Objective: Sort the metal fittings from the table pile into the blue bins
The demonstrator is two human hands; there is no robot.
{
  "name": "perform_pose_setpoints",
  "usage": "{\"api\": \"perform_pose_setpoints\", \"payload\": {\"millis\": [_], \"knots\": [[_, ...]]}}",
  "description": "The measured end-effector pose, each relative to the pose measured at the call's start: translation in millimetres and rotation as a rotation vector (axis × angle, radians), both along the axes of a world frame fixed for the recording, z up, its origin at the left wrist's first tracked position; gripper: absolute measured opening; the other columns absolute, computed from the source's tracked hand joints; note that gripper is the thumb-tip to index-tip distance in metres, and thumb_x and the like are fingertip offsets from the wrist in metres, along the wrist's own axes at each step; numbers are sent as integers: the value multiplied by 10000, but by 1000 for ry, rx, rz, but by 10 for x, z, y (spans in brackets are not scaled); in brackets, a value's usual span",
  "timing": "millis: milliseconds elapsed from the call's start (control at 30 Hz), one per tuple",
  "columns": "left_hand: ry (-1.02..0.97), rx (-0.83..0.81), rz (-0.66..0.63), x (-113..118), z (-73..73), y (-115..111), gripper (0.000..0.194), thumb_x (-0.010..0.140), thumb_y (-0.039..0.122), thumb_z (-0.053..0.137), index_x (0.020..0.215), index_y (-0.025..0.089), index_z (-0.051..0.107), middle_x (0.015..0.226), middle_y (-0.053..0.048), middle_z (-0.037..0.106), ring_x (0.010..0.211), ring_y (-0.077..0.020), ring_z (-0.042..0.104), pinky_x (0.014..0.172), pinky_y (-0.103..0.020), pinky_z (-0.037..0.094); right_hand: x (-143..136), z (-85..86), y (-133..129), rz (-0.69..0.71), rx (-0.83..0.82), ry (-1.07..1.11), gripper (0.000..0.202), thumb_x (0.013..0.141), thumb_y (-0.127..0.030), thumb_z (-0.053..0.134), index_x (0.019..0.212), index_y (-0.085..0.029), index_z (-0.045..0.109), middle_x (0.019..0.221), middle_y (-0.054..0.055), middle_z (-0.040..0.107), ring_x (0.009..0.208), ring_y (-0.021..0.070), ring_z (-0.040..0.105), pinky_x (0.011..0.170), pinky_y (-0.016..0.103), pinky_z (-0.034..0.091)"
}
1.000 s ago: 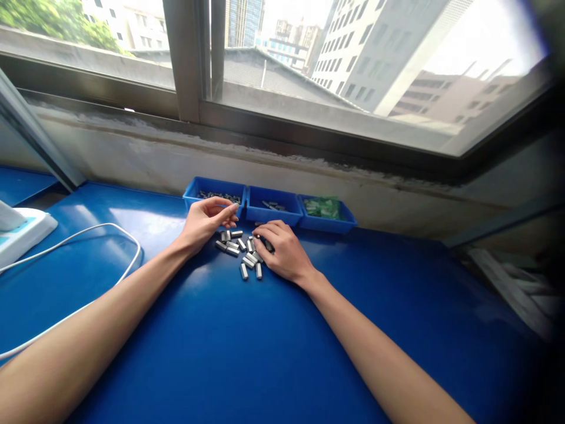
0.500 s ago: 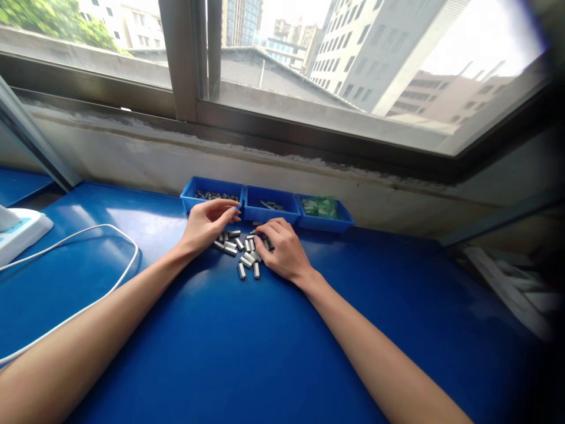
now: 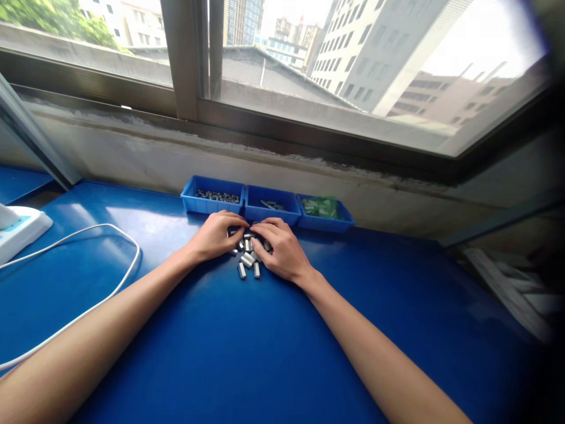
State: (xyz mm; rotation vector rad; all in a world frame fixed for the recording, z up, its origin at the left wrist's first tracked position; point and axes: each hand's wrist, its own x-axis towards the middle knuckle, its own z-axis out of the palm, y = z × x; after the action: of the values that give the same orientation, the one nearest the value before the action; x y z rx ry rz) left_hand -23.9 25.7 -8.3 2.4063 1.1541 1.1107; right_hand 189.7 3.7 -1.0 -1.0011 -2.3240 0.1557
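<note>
Several short metal pieces lie in a loose pile on the blue table. My left hand rests over the pile's left side, fingers curved over some pieces. Over the right side is my right hand, its thumb and fingers apart around a few more. The fingertips of both hands nearly meet at the back of the pile. Some pieces are hidden under the hands, and I see none lifted off the table.
Behind the hands stand three joined blue bins: the left bin with small metal parts, the middle bin with a few pieces, the right bin with green bags. A white cable and a white device are at left.
My left hand has moved right and down from beside the left bin onto the pile, covering pieces there. My right hand has stayed nearly in place.
</note>
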Motion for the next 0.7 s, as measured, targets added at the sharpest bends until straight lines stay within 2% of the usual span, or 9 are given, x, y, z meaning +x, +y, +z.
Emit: {"api": "perform_pose_setpoints", "payload": {"millis": [333,533,700], "knots": [[18,27,36,18,-9,-44,212,874,235,598,884,180,803,999,-93,785,901,-236,737,855,-331,565,-10,4,-9,4,2,-12,226,962,-283,582,1120,-190,714,1160,89,737,1162,281,567,1011,479,477],[-26,9,46,28,29,-72,190,878,218,595,820,162,766,875,-71,761,719,-172,681,722,-281,526,-8,-1,0,14,-1,-16,229,961,-283,586,1124,-182,712,1164,88,736,1162,276,563,1019,467,468],[-36,11,55,28,45,-81,194,891,230,601,788,150,744,815,-56,725,676,-146,643,678,-265,489,-4,0,2,18,1,-18,233,961,-290,588,1126,-177,708,1161,85,736,1159,272,565,1019,457,463]]}}
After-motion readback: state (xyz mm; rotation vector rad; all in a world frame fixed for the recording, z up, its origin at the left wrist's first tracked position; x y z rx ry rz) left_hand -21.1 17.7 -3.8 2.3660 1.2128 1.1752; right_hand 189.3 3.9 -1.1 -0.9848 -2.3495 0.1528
